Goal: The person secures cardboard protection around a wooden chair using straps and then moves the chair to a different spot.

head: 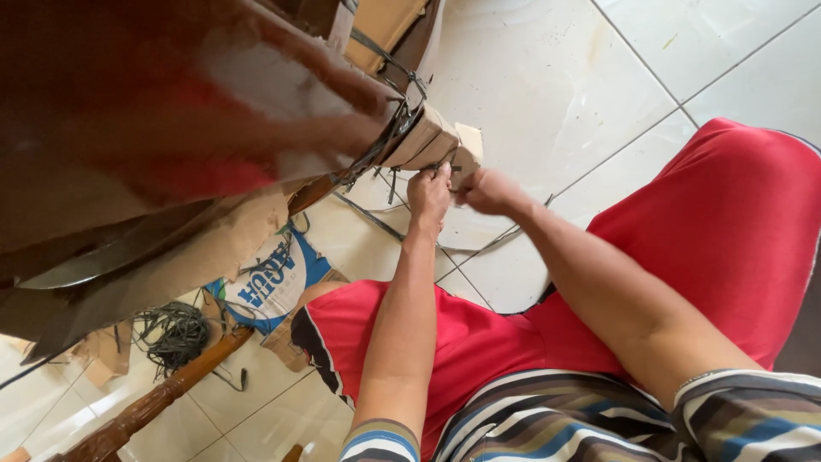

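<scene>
Fingers of both hands pinched shut at cardboard-wrapped end of furniture piece: left hand (429, 195) gripping dark strap and cardboard edge from below, right hand (486, 190) closed on small cardboard flap (467, 147) just beside. Hands almost touching each other.

Largest first: big dark glossy wooden furniture body (111, 111) filling upper left, tilted, partly swathed in brown cardboard wrapping (423, 141). White tiled floor (547, 77) underneath. Red shorts (727, 222) over knees at right and centre; striped shirt sleeves at bottom edge. Torn cardboard sheet with blue print (274, 287) lying on floor under furniture. Turned wooden leg (154, 402) slanting at lower left. Tangle of dark strapping (175, 334) on tiles near leg. Black plastic strap (389, 137) cinched round wrapping, just above hands.
</scene>
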